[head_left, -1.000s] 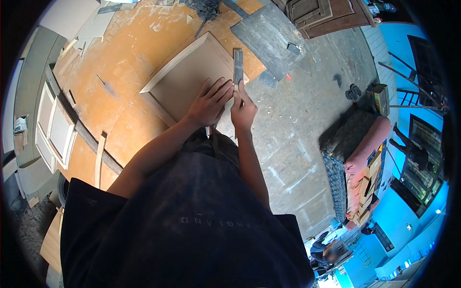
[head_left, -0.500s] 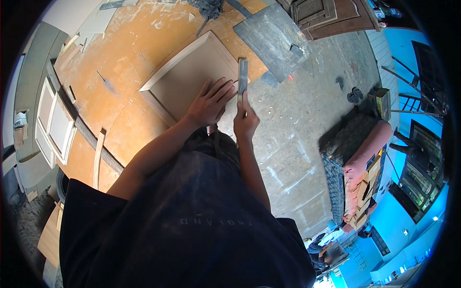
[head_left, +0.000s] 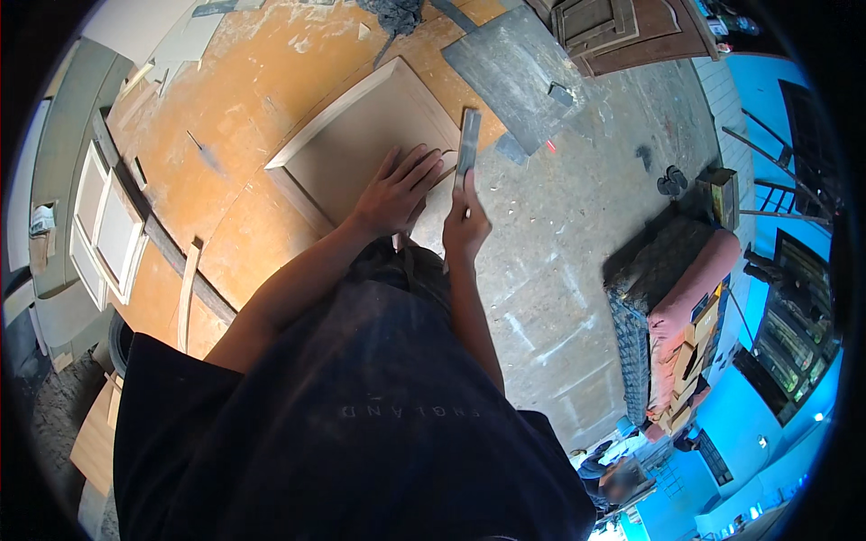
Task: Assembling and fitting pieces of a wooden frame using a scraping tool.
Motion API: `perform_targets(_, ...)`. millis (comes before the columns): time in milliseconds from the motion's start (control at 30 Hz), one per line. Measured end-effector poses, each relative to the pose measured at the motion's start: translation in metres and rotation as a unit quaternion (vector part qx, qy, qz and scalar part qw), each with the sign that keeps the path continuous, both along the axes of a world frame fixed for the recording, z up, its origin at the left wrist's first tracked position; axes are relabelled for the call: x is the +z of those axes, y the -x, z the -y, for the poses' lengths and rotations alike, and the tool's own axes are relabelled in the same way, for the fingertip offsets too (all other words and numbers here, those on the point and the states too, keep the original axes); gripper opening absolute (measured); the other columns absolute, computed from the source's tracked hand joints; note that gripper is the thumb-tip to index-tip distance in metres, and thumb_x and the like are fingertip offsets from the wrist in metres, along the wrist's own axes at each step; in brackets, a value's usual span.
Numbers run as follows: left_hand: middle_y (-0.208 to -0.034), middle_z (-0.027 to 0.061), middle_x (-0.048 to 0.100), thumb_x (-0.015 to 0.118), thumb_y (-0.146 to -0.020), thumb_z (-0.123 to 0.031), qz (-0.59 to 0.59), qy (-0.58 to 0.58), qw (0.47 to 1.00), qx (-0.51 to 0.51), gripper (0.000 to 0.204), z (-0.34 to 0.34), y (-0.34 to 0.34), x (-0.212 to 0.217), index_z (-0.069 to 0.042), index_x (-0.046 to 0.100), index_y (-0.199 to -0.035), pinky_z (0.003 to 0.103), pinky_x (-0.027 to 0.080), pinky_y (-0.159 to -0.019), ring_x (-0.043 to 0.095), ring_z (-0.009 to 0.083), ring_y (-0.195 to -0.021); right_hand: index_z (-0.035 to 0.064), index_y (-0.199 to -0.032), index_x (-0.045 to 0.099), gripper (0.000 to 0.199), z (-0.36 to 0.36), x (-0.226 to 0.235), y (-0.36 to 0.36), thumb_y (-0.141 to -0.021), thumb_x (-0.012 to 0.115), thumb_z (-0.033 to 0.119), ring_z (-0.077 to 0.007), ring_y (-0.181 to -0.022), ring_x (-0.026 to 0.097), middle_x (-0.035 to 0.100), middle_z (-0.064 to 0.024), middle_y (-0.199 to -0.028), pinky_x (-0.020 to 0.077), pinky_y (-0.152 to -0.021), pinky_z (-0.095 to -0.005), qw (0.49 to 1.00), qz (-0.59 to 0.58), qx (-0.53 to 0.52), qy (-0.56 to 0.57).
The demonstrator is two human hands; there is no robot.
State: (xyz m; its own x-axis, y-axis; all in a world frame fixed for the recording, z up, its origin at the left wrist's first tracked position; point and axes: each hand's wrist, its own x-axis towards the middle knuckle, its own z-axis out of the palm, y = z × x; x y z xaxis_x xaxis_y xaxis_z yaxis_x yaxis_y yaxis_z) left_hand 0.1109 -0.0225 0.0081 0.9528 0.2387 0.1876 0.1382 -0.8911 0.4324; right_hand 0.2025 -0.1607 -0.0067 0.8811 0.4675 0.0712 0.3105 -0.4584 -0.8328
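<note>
A pale wooden framed panel [head_left: 347, 135], like a cabinet door, lies tilted in front of me. My left hand [head_left: 397, 194] rests flat on its near right part, fingers stretched out and close to the frame's edge. In my right hand [head_left: 466, 224] is a long, flat grey strip [head_left: 468, 144], perhaps a sanding stick. My fingers are closed round the strip's near end, and its far end points away from me. The strip stands beside the panel's right edge; whether it touches the wood I cannot tell.
An orange worn board [head_left: 244, 108] lies under the panel, with a dusty grey sheet [head_left: 514, 68] beyond. At left are a white framed panel [head_left: 106, 225] and a wooden slat [head_left: 188, 293]. A pink-edged sofa [head_left: 686, 288] stands right. Another person [head_left: 618, 482] is at lower right.
The strip and my right hand have shifted slightly to the right, and the strip leans a bit more that way. My left hand stays on the panel.
</note>
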Motion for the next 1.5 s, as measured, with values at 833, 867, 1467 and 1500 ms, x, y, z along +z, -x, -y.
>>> perform_targets(833, -0.141, 0.0077, 0.057, 0.059, -0.090, -0.021, 0.043, -0.070, 0.997, 0.013, 0.050, -0.006, -0.024, -0.015, -0.007, 0.057, -0.138, 0.066, 0.014, -0.118, 0.040, 0.0307, -0.142, 0.0128, -0.141, 0.060, 0.041, 0.126, -0.015, -0.031, -0.100, 0.063, 0.013, -0.0050, -0.055, 0.042, 0.064, 0.0011, -0.079, 0.0364, -0.048, -0.0244, 0.974, -0.026, -0.219, -0.045)
perform_targets(867, -0.141, 0.0067, 0.058, 0.060, -0.089, -0.019, 0.025, -0.068, 0.997, 0.010, 0.049, -0.006, -0.021, -0.013, -0.008, 0.058, -0.137, 0.065, 0.014, -0.119, 0.042, 0.0304, -0.141, 0.0126, -0.141, 0.060, 0.041, 0.127, -0.011, -0.028, -0.100, 0.062, 0.013, -0.0048, -0.056, 0.042, 0.066, 0.0007, -0.081, 0.0365, -0.048, -0.0242, 0.972, -0.022, -0.230, -0.043)
perform_targets(1467, -0.135, 0.0052, 0.062, 0.070, -0.084, -0.025, -0.045, -0.032, 0.991, 0.118, 0.042, -0.006, 0.076, 0.026, -0.011, 0.066, -0.124, 0.068, 0.014, -0.117, 0.049, 0.0299, -0.136, 0.0164, -0.143, 0.058, 0.041, 0.073, -0.011, -0.048, -0.102, 0.060, 0.015, -0.0033, -0.049, 0.042, 0.050, 0.0047, -0.064, 0.0357, -0.045, -0.0248, 0.991, -0.049, -0.084, -0.091)
perform_targets(1500, -0.136, 0.0055, 0.060, 0.071, -0.084, -0.026, -0.040, -0.031, 0.993, 0.104, 0.044, -0.006, 0.068, 0.025, -0.011, 0.065, -0.124, 0.068, 0.014, -0.118, 0.048, 0.0298, -0.137, 0.0168, -0.143, 0.058, 0.041, 0.071, -0.013, -0.048, -0.102, 0.061, 0.016, -0.0034, -0.049, 0.043, 0.050, 0.0046, -0.064, 0.0364, -0.046, -0.0246, 0.993, -0.031, -0.065, -0.092)
